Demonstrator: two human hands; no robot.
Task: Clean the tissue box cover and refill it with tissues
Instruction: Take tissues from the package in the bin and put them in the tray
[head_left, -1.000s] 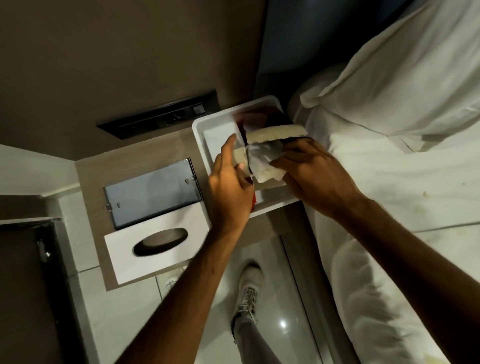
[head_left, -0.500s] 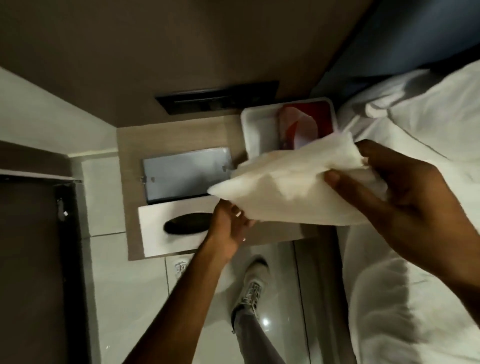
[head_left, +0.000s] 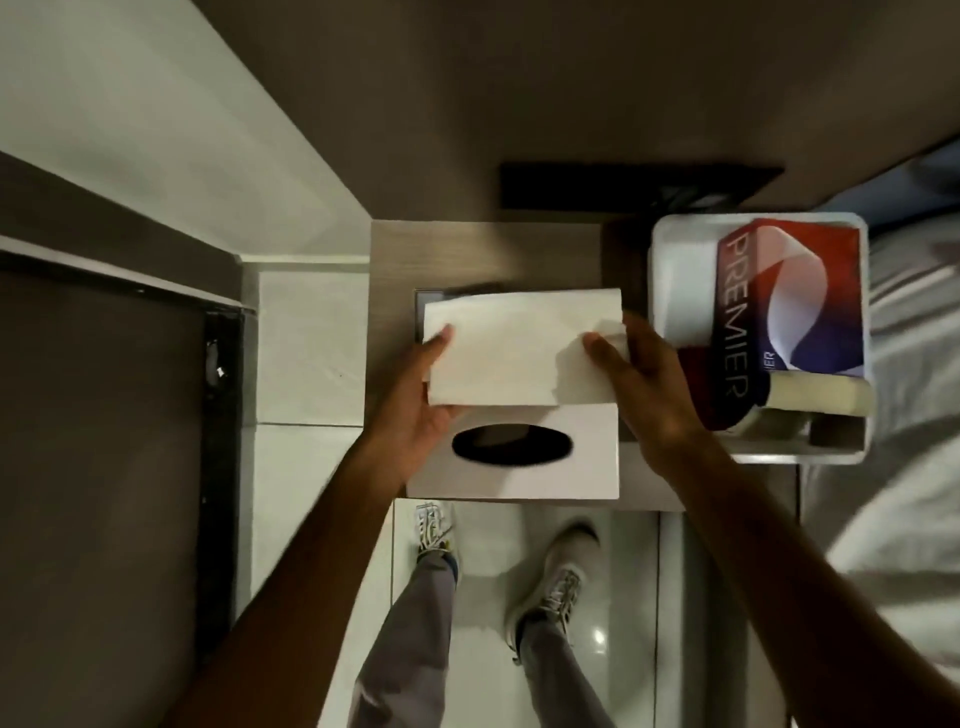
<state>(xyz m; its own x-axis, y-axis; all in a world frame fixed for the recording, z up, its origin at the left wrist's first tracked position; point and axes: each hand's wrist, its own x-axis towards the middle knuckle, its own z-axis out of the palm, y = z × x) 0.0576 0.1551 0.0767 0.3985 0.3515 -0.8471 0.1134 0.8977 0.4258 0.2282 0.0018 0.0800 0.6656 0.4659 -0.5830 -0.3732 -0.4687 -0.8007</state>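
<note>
A flat stack of white tissues (head_left: 519, 348) hangs level over the bedside table, gripped at both ends. My left hand (head_left: 415, 400) pinches its left end and my right hand (head_left: 649, 384) its right end. Just below it lies the white tissue box cover (head_left: 561, 467), its dark oval slot facing up. The grey base plate (head_left: 422, 301) behind it is almost wholly hidden by the tissues. A red, white and blue Premier tissue pack (head_left: 789, 296) lies in a white tray (head_left: 675, 270) to the right.
The small wooden bedside table (head_left: 467, 254) stands against a brown wall with a black socket strip (head_left: 639, 189). A bed with white linen (head_left: 909, 467) is on the right. A roll (head_left: 815, 395) lies in the tray. My two shoes stand on the glossy tiled floor.
The tissues have moved left from beside the tray to above the base plate and cover. My left hand has risen from the cover and taken hold of the stack's left end.
</note>
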